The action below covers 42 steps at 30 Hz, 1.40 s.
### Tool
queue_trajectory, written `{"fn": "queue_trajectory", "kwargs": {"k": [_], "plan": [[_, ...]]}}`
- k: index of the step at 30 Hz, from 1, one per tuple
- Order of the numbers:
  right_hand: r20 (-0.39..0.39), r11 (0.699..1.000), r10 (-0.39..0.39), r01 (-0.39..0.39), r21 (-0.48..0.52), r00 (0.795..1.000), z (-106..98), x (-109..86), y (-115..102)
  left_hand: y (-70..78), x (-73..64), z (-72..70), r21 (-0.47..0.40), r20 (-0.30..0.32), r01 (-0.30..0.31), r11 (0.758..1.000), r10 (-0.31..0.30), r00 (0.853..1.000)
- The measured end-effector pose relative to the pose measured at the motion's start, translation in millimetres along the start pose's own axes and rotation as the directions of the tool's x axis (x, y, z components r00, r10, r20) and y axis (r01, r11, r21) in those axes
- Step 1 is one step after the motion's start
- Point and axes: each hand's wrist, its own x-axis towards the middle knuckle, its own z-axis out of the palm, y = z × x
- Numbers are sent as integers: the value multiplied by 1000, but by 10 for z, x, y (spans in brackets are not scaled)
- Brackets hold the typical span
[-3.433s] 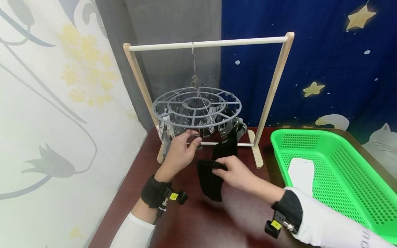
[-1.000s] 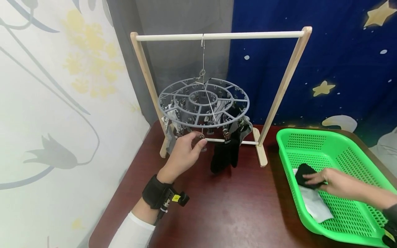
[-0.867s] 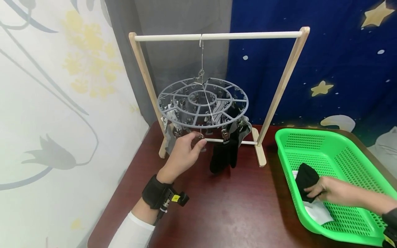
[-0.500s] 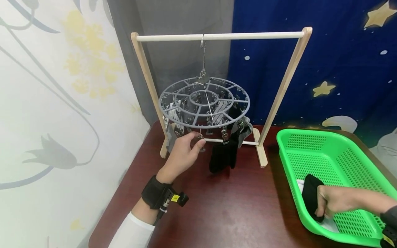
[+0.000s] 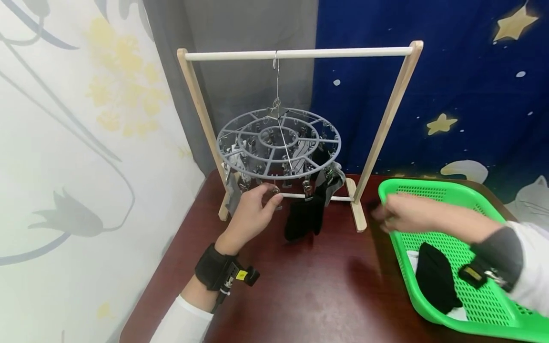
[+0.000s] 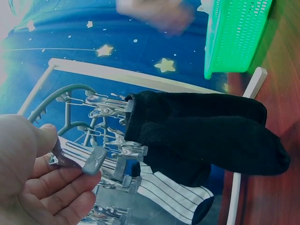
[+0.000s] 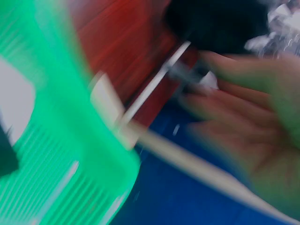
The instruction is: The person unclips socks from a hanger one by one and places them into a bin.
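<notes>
My left hand (image 5: 253, 214) pinches a metal clip (image 6: 79, 154) that hangs from the front of the round grey clip hanger (image 5: 274, 176). In the left wrist view the clip's jaws hold no cloth. Beside it, black socks (image 6: 215, 140) hang from other clips, with a white striped sock (image 6: 171, 193) behind them. My right hand (image 5: 405, 212) is blurred over the left rim of the green basket (image 5: 401, 267), fingers extended and no cloth visible in its grasp. Inside the basket lies a black sock (image 5: 435, 276) on top of a white sock (image 5: 413, 258).
A wooden rack (image 5: 388, 119) carries the hanger by a wire hook on the dark red table (image 5: 300, 286). Grey sock cloth (image 5: 336, 178) hangs at the hanger's right side. A patterned white wall (image 5: 86, 190) borders the left, with a blue star curtain (image 5: 369, 119) behind.
My right hand carried a black sock from near the hanger into the basket, let go of it there, and has moved back leftward. The left hand keeps its pinch on the clip.
</notes>
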Motion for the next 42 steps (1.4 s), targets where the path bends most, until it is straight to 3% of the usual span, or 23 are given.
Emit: {"fn": "queue_trajectory", "kwargs": {"k": [1,3,7,9,11,14,16,19,21,23,24,25,29,30,32,36,42], "plan": [[-105,999,-41,37,-33,994,-31,127,-108,-1,-7,0,2,-3,2,1000,-2,1000],[-291,997,-63,50,-51,955,7,368,-286,-2,-16,6,10,-15,2,1000,-1,1000],[-512,994,-26,77,79,859,315,756,-413,5,-22,34,16,-25,-21,1000,21,999],[-573,985,14,86,147,819,469,885,-418,19,-23,52,18,-29,-45,999,45,999],[-604,971,48,104,215,796,593,960,-405,34,-25,73,22,-44,-65,998,66,997],[-613,939,76,151,310,787,693,1009,-405,60,-39,101,45,-132,-117,992,122,984],[-601,901,87,194,387,795,719,1024,-423,83,-52,117,69,-230,-166,984,177,957],[-589,845,92,250,472,803,726,1037,-482,133,-69,140,111,-370,-264,958,287,884],[-580,819,89,272,506,810,729,1048,-522,179,-72,161,131,-414,-337,932,361,836],[-572,807,89,278,521,816,732,1058,-558,224,-66,194,139,-406,-386,912,409,818],[-569,807,88,277,522,818,735,1066,-573,252,-59,210,134,-389,-394,909,414,823],[-566,809,86,274,520,820,737,1072,-587,274,-48,230,129,-365,-388,913,407,837],[-541,822,66,261,505,838,742,1086,-639,344,11,286,112,-224,-242,964,261,939],[-536,826,57,262,500,842,742,1090,-653,359,30,289,111,-186,-196,974,214,959],[-519,825,44,261,501,854,738,1092,-682,370,70,289,103,-114,-123,987,134,984],[-502,816,40,262,516,864,729,1106,-725,337,156,272,49,-30,-67,997,68,997],[-509,826,40,258,502,860,705,1125,-748,272,228,248,13,-27,-56,998,56,998]]}}
